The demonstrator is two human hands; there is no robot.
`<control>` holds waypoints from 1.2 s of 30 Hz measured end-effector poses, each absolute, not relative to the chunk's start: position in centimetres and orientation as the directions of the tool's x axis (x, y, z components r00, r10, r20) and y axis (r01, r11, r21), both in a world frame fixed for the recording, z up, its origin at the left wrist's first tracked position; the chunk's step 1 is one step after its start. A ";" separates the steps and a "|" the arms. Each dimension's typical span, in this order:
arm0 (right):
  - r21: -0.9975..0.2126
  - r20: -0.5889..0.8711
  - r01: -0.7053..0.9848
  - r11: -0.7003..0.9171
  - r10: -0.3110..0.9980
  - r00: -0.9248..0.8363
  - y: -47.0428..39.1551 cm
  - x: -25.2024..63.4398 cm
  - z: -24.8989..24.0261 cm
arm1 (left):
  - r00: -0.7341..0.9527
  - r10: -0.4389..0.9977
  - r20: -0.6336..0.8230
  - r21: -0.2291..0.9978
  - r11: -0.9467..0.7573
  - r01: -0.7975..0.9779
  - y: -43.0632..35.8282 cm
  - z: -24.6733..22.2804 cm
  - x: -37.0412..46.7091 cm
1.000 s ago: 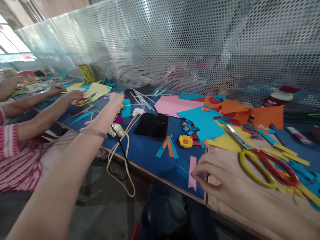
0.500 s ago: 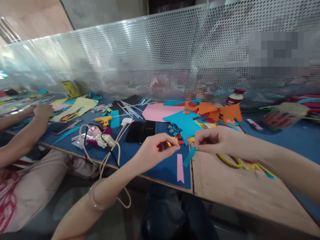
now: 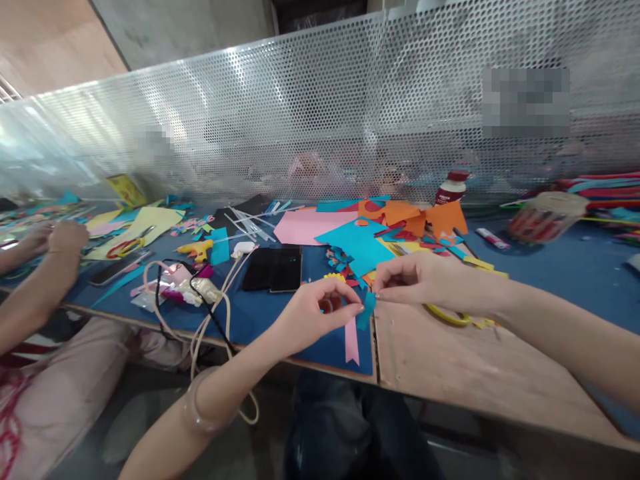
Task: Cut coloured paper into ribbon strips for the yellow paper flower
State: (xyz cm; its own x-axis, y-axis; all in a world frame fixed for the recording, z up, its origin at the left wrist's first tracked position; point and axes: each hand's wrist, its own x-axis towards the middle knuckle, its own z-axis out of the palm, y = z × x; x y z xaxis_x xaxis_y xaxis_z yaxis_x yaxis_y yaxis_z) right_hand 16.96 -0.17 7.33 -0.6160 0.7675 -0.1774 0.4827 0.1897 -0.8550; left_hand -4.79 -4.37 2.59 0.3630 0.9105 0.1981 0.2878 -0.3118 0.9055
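Note:
Between my hands is a short blue paper strip (image 3: 369,308). My right hand (image 3: 417,279) pinches its upper right end between thumb and fingertips. My left hand (image 3: 320,310) is closed in a pinch, thumb and forefinger meeting at the strip's left edge; how much paper lies between them is hidden. Just below the left fingertips a pink paper strip (image 3: 352,347) with a notched end lies on the blue tabletop. A yellow scalloped paper piece (image 3: 335,276) shows behind my left hand. Under my right wrist lies a yellow scissors handle (image 3: 447,316), partly covered.
Behind stand a perforated metal screen (image 3: 320,120) and a bottle (image 3: 451,188). Blue and pink paper (image 3: 310,227), phones (image 3: 273,269), a glue gun (image 3: 196,251) and tangled cables (image 3: 220,313) lie leftward. A jar (image 3: 547,217) stands right. Another person's hand (image 3: 67,237) works far left.
My left hand has moved down and right to the blue strip's edge. The strip, which hung from my right hand, now sits between both hands. The view has shifted slightly.

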 end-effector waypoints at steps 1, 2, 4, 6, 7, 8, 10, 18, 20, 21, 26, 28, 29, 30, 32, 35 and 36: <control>-0.855 -0.179 0.483 0.186 0.770 -0.613 -0.1 17.0 7.2 | 0.367 0.911 0.190 0.910 -0.303 0.282 -4.3 2.5 -4.7; -0.852 -0.178 0.488 0.187 0.774 -0.608 -0.1 17.1 7.1 | 0.372 0.910 0.181 0.915 -0.295 0.275 -4.2 2.5 -4.6; -0.846 -0.172 0.498 0.191 0.785 -0.595 0.0 17.2 6.9 | 0.380 0.911 0.162 0.924 -0.276 0.266 -4.1 2.3 -4.3; -0.846 -0.162 0.496 0.195 0.793 -0.587 0.1 17.2 6.8 | 0.382 0.913 0.145 0.927 -0.260 0.270 -4.0 2.2 -4.1; -0.849 -0.160 0.492 0.193 0.793 -0.588 0.2 17.3 6.7 | 0.380 0.915 0.135 0.926 -0.253 0.280 -4.0 2.2 -4.0; -0.852 -0.161 0.488 0.190 0.792 -0.589 0.2 17.3 6.6 | 0.378 0.917 0.126 0.924 -0.247 0.291 -4.0 2.2 -3.9; -0.851 -0.165 0.489 0.190 0.787 -0.594 0.3 17.4 6.6 | 0.370 0.923 0.108 0.926 -0.229 0.301 -4.0 2.2 -3.7; -0.801 -0.123 0.559 0.213 0.856 -0.503 1.2 18.0 4.0 | 0.347 0.901 -0.261 0.963 0.220 0.155 -2.7 0.7 -4.6; -0.802 -0.123 0.557 0.215 0.854 -0.506 1.3 18.3 2.3 | 0.356 0.863 -0.359 0.932 0.352 0.087 -2.0 -0.3 -5.0; -0.804 -0.137 0.557 0.209 0.846 -0.515 1.2 18.4 1.6 | 0.363 0.838 -0.407 0.908 0.414 0.062 -1.6 -0.7 -5.2; -0.810 -0.355 0.585 -0.044 0.831 -0.428 0.3 18.3 -0.8 | 0.408 0.698 -0.588 0.777 0.628 0.044 -0.2 -2.2 -5.7; -0.809 -0.437 0.566 -0.157 0.805 -0.401 0.2 18.2 -1.3 | 0.409 0.665 -0.625 0.744 0.667 0.051 0.2 -2.4 -5.6; -0.812 -0.454 0.555 -0.181 0.794 -0.405 0.2 18.2 -1.5 | 0.408 0.648 -0.644 0.727 0.684 0.060 0.3 -2.4 -5.5; -0.816 -0.460 0.545 -0.191 0.786 -0.413 0.3 18.3 -1.8 | 0.407 0.630 -0.661 0.711 0.700 0.072 0.4 -2.3 -5.4; -0.818 -0.466 0.541 -0.197 0.777 -0.422 0.5 18.4 -2.4 | 0.401 0.605 -0.688 0.688 0.720 0.092 0.6 -2.2 -5.2; -0.813 -0.470 0.552 -0.187 0.771 -0.430 0.9 18.5 -3.2 | 0.383 0.595 -0.707 0.672 0.733 0.101 0.9 -2.1 -5.0; -0.817 -0.459 0.550 -0.172 0.772 -0.440 1.0 18.5 -3.3 | 0.378 0.589 -0.714 0.665 0.739 0.105 1.0 -2.2 -4.9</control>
